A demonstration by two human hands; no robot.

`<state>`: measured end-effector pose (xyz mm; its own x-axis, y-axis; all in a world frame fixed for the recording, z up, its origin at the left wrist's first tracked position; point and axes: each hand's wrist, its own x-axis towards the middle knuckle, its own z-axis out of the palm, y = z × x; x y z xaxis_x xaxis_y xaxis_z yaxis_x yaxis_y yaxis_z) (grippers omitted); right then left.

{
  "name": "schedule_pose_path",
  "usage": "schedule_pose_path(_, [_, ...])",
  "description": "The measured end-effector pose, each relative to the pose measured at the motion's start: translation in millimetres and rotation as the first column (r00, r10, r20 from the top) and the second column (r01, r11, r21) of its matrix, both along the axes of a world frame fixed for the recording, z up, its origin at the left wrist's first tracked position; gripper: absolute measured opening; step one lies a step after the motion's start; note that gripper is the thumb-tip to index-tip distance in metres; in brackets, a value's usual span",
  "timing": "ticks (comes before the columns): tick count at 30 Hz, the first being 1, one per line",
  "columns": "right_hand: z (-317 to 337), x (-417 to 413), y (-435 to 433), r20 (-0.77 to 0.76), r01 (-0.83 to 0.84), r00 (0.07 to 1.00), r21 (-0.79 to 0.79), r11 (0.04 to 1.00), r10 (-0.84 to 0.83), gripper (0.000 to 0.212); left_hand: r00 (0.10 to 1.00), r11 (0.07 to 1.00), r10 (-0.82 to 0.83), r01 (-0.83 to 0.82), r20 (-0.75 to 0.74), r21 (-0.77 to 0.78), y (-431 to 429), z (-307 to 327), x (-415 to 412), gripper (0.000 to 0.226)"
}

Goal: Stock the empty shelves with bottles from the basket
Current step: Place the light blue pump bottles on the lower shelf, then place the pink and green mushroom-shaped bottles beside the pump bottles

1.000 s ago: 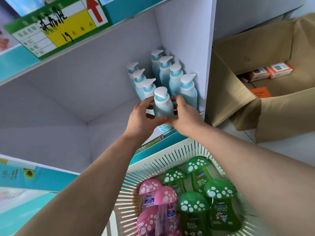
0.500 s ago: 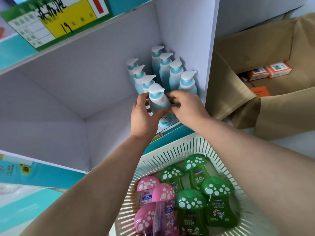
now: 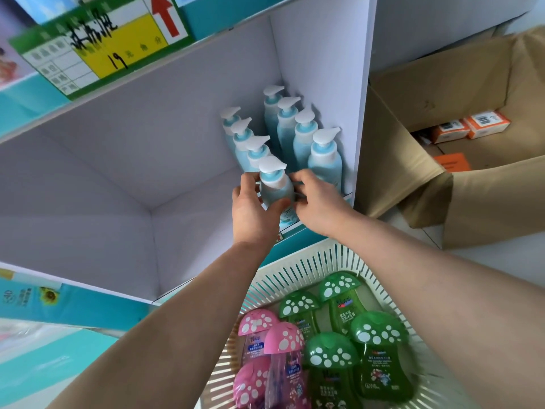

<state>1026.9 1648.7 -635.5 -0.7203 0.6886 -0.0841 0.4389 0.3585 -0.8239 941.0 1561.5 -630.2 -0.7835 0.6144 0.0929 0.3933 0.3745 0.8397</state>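
A light blue pump bottle [image 3: 275, 184] with a white pump head stands at the front of the white shelf [image 3: 188, 219], at the near end of the left row. My left hand [image 3: 253, 208] grips its left side and my right hand [image 3: 317, 199] grips its right side. Behind it several matching blue pump bottles [image 3: 298, 134] stand in two rows against the shelf's right wall. Below, a white slatted basket [image 3: 298, 270] holds green mushroom-cap bottles [image 3: 374, 349] and pink mushroom-cap bottles [image 3: 277, 358].
The shelf's left part is bare white board. A price sign [image 3: 100, 45] with a red arrow hangs on the shelf edge above. To the right stands an open cardboard box [image 3: 472, 184] with small orange and white packs [image 3: 472, 126] inside.
Both hands have carried the blue pump bottle up and back onto the shelf, to just in front of the left row. The view has shifted slightly.
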Motion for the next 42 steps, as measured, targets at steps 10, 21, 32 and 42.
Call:
schedule_pose_path(10, [3.1, 10.5, -11.6, 0.127, -0.061, 0.991, 0.090, 0.994, 0.049, 0.069, 0.999, 0.998, -0.041, 0.043, 0.033, -0.044, -8.5, -6.0, 3.6, 0.070])
schedule_pose_path(21, [4.3, 73.3, -68.6, 0.373, -0.207, 0.926, 0.361, 0.910, 0.062, 0.046, 0.971, 0.921, -0.238, 0.219, -0.020, -0.321, -63.5, 21.7, 23.9, 0.017])
schedule_pose_path(32, [-50.2, 110.6, -122.5, 0.520, -0.392, 0.818, 0.192, 0.900, 0.246, 0.033, 0.881, 0.477, -0.456, 0.363, 0.128, -0.800, -134.5, -63.7, 44.6, 0.036])
schedule_pose_path(42, [-67.4, 110.0, -135.9, 0.547, -0.463, 0.758, 0.064, 0.884, 0.357, 0.028, 0.831, 0.336, -0.473, 0.478, 0.293, -0.811, -126.3, -91.6, 45.9, 0.051])
